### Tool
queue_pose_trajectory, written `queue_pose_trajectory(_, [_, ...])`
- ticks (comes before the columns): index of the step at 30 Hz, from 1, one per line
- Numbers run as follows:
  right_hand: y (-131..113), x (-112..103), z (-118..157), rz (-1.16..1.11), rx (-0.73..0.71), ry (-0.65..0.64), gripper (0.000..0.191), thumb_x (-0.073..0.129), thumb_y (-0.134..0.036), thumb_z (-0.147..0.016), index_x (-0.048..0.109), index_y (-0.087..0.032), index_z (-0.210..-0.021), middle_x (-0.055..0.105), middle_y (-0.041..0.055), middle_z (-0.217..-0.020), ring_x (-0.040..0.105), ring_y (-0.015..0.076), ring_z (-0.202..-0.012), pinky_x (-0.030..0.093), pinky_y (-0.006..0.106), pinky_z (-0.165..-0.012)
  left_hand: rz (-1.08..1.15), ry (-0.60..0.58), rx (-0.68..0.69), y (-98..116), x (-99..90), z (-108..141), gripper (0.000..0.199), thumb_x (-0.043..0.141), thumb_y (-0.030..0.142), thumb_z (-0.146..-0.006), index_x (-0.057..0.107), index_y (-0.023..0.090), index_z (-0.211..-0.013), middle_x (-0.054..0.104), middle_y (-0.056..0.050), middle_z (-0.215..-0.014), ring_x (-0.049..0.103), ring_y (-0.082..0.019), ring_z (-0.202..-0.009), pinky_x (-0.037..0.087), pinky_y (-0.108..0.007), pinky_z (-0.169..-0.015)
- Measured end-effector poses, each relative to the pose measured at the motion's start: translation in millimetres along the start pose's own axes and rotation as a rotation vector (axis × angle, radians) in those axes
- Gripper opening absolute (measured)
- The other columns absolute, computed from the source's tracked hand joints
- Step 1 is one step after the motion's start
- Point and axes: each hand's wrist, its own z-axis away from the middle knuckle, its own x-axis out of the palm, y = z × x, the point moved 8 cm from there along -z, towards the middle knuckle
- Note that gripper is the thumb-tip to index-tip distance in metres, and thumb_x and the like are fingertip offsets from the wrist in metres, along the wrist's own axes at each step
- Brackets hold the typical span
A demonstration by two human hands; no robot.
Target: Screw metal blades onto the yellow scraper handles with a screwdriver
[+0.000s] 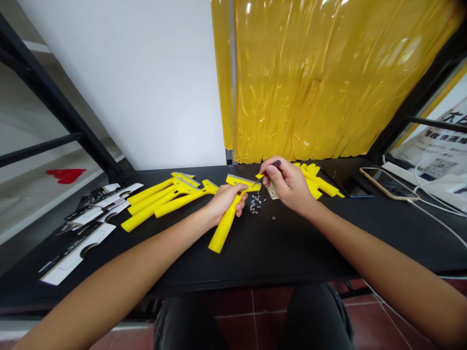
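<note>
My left hand (pixel 226 199) is closed around the neck of a yellow scraper (pixel 223 228), whose wide head points away from me and whose handle slants toward the table's front. In my right hand (pixel 288 184) is a small screwdriver (pixel 276 164) with a dark handle. Its thin shaft reaches down to the right side of the scraper's head, by a screw. Small loose screws and nuts (pixel 254 206) lie scattered just right of the scraper. Partly under my right hand is a pale flat piece (pixel 272 192). Several more yellow scrapers (pixel 149 198) lie to the left of my left hand.
White-and-black printed card sleeves (pixel 78 243) are piled at the left of the black table (pixel 292 253). More yellow parts (pixel 318 181) lie beyond my right hand, beside a dark phone (pixel 346 182) and a cabled phone (pixel 388 183). A yellow plastic curtain (pixel 310 82) hangs behind.
</note>
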Motion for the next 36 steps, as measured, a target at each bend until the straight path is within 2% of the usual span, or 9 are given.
queue_pose_trajectory(5, [-0.3, 2.5, -0.7, -0.017, 0.01, -0.031, 0.023, 0.049, -0.042, -0.103, 0.061, -0.023, -0.099, 0.064, 0.0006, -0.08, 0.062, 0.0124, -0.067, 0.051, 0.029, -0.065, -0.031, 0.009, 0.0, 0.3, 0.1, 1.0, 0.026, 0.059, 0.028, -0.09, 0.051, 0.019, -0.067, 0.046, 0.005, -0.045, 0.036, -0.007, -0.032, 0.037, -0.021, -0.033])
queue_pose_trajectory(9, [-2.4, 6.2, -1.0, -0.226, 0.048, -0.058, 0.026, 0.063, -0.039, -0.095, 0.059, -0.027, -0.117, 0.071, 0.0021, -0.095, 0.067, 0.0139, -0.07, 0.057, 0.031, -0.066, -0.068, -0.006, 0.021, -0.4, 0.6, 0.4, 0.027, 0.061, 0.03, -0.089, 0.051, 0.019, -0.066, 0.045, 0.005, -0.045, 0.037, -0.007, -0.032, 0.038, -0.021, -0.033])
queue_pose_trajectory(15, [-7.7, 7.0, -4.3, -0.416, 0.091, -0.148, 0.015, 0.067, -0.037, -0.093, 0.066, -0.023, -0.098, 0.072, 0.0035, -0.091, 0.067, 0.0127, -0.062, 0.051, 0.026, -0.049, 0.078, -0.206, 0.007, -2.9, 5.3, -5.3, 0.022, 0.057, 0.03, -0.091, 0.056, 0.016, -0.074, 0.047, 0.005, -0.053, 0.034, -0.005, -0.031, 0.033, -0.019, -0.029])
queue_pose_trajectory(18, [-12.6, 2.3, -5.8, -0.425, 0.073, -0.212, 0.014, 0.065, -0.036, -0.095, 0.069, -0.022, -0.094, 0.071, 0.0029, -0.089, 0.059, 0.0101, -0.058, 0.05, 0.026, -0.053, 0.068, -0.401, -0.132, -10.0, 14.2, -2.0, 0.033, 0.048, 0.034, -0.095, 0.054, 0.017, -0.068, 0.041, 0.005, -0.046, 0.033, -0.007, -0.028, 0.033, -0.019, -0.027])
queue_pose_trajectory(20, [-14.8, 2.8, -5.4, -0.423, 0.076, -0.283, 0.016, 0.065, -0.037, -0.095, 0.069, -0.022, -0.093, 0.071, 0.0034, -0.089, 0.062, 0.0123, -0.066, 0.053, 0.029, -0.063, 0.011, -0.483, -0.181, -11.8, 18.4, 2.4, 0.035, 0.047, 0.034, -0.096, 0.055, 0.017, -0.067, 0.039, 0.005, -0.042, 0.033, -0.008, -0.026, 0.035, -0.02, -0.027])
queue_pose_trajectory(23, [-17.0, 6.0, -4.8, -0.478, 0.087, -0.331, 0.021, 0.065, -0.042, -0.094, 0.069, -0.022, -0.1, 0.072, 0.0047, -0.092, 0.068, 0.0179, -0.089, 0.054, 0.033, -0.082, -0.025, -0.481, -0.158, -8.1, 21.1, 6.3, 0.029, 0.052, 0.034, -0.094, 0.056, 0.016, -0.071, 0.043, 0.005, -0.045, 0.033, -0.008, -0.026, 0.036, -0.019, -0.027])
queue_pose_trajectory(26, [-14.3, 11.2, -4.5, -0.633, 0.161, -0.283, 0.036, 0.069, -0.048, -0.09, 0.06, -0.027, -0.118, 0.072, 0.0031, -0.092, 0.068, 0.0187, -0.086, 0.054, 0.036, -0.083, -0.011, -0.443, -0.14, -5.8, 25.8, 11.0, 0.028, 0.056, 0.034, -0.094, 0.056, 0.017, -0.072, 0.046, 0.005, -0.049, 0.033, -0.007, -0.029, 0.036, -0.018, -0.027])
queue_pose_trajectory(30, [-11.5, 16.0, -2.3, -0.83, 0.247, -0.187, 0.033, 0.072, -0.05, -0.087, 0.054, -0.029, -0.104, 0.065, -0.0025, -0.084, 0.049, 0.0114, -0.057, 0.047, 0.028, -0.06, 0.024, -0.462, -0.19, -8.2, 40.7, 22.9, 0.035, 0.052, 0.035, -0.096, 0.054, 0.017, -0.065, 0.039, 0.006, -0.043, 0.032, -0.007, -0.028, 0.037, -0.017, -0.028])
queue_pose_trajectory(36, [-24.9, 16.9, -0.6, -0.901, 0.21, -0.222, 0.03, 0.061, -0.056, -0.093, 0.056, -0.027, -0.086, 0.038, -0.0067, -0.057, 0.025, 0.0106, -0.047, 0.032, 0.027, -0.048, 0.112, -0.532, -0.253, -13.8, 58.9, 38.0, 0.04, 0.046, 0.036, -0.098, 0.055, 0.017, -0.064, 0.037, 0.005, -0.041, 0.033, -0.008, -0.026, 0.036, -0.017, -0.028])
